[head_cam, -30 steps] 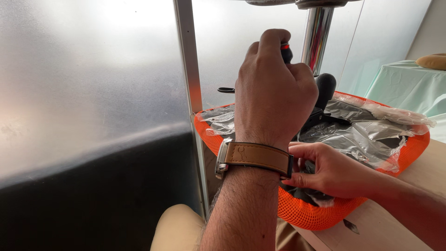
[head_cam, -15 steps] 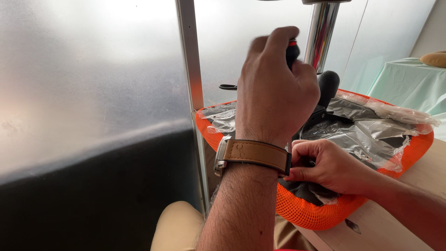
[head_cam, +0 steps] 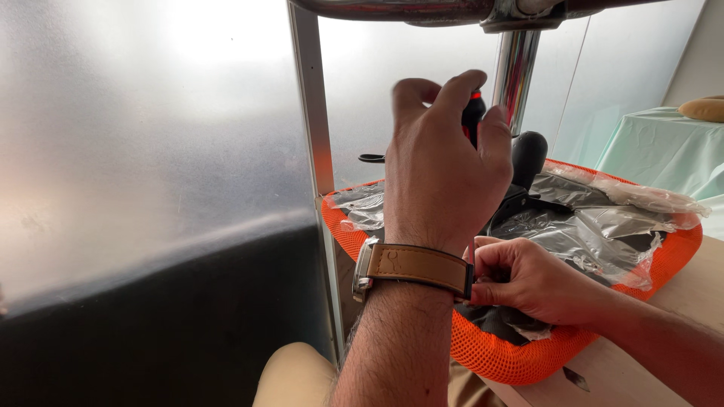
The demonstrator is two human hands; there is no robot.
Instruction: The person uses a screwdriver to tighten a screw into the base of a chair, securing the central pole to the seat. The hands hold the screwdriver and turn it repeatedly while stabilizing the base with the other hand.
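My left hand, with a brown-strapped watch on the wrist, is raised and closed around the black and red handle of a tool; the tool's tip is hidden behind the hand. My right hand rests lower on an orange mesh chair seat. Its fingers are pinched together on a black part by the seat's near edge, and my left wrist partly hides that part. Crinkled clear plastic wrap covers the seat's grey and black surface.
A chrome pole rises behind the seat beside a black knob-like part. A thin metal frame bar stands at the left against a frosted panel. A wooden tabletop lies under the seat. A table with a pale green cloth is at the far right.
My left hand has turned slightly on the tool handle, with the fingers spread higher around it. My right hand stays pinched in the same place on the seat.
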